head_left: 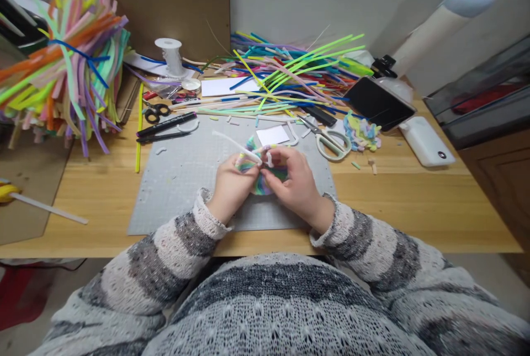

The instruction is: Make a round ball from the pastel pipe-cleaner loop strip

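Note:
Both hands meet over the cutting mat (174, 201) around a small pastel multicoloured piece of fuzzy pipe cleaners (263, 186). My left hand (232, 186) has its fingers closed on the left side of this piece. A white pipe cleaner (235, 143) sticks out from the piece toward the upper left, over the left thumb. On the other side my right hand (298, 182) pinches at the piece, thumb and index finger close to a short curled white end (269, 159). The fingers hide much of the piece, so its full shape does not show.
Scissors (331, 143) and a pastel fuzzy coil (362, 131) lie right of the mat. Loose pipe cleaners (290, 72) cover the back. Markers (165, 127), black-handled scissors (156, 113) and a wire spool (170, 58) sit left. A phone (380, 103) leans beside a white device (427, 142).

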Tool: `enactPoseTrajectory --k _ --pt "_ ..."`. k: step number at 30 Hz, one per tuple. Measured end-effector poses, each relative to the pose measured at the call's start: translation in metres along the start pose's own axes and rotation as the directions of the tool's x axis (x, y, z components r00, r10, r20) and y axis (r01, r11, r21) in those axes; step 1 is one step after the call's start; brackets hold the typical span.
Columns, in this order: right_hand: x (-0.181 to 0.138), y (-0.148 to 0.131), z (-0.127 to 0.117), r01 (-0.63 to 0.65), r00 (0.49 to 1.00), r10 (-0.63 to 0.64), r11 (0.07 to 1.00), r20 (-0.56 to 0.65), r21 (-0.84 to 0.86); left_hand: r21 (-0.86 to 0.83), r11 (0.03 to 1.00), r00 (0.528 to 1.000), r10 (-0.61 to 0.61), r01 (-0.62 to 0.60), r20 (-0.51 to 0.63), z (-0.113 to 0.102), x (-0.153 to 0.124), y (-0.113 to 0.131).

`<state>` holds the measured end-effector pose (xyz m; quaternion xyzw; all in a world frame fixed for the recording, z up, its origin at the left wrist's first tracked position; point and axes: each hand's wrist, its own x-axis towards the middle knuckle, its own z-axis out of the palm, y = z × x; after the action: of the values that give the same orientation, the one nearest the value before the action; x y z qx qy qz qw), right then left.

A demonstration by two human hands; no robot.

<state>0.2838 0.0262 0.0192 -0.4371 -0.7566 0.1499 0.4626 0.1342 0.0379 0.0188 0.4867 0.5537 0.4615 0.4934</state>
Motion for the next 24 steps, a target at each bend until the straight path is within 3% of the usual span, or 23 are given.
enactPoseTrajectory --k 7,15,20,24 --pt "0.005 0.006 -0.001 0.08 0.983 -0.083 0.996 0.161 0.026 0.056 0.997 0.997 0.047 -0.051 0.063 0.0 0.001 -0.006" --pt "0.002 0.008 -0.002 0.059 0.997 -0.061 0.997 0.052 0.041 0.116 0.99 0.995 0.072 -0.079 0.066 -0.002 -0.001 0.002" --pt "0.002 0.005 -0.002 -0.049 0.995 0.054 0.997 -0.087 0.053 -0.005 1.0 0.999 0.012 -0.012 0.05 -0.001 -0.002 0.005" --pt "0.003 0.006 -0.005 -0.015 0.996 0.019 0.999 -0.09 0.043 -0.076 0.996 0.998 -0.036 0.039 0.044 -0.002 -0.001 0.005"
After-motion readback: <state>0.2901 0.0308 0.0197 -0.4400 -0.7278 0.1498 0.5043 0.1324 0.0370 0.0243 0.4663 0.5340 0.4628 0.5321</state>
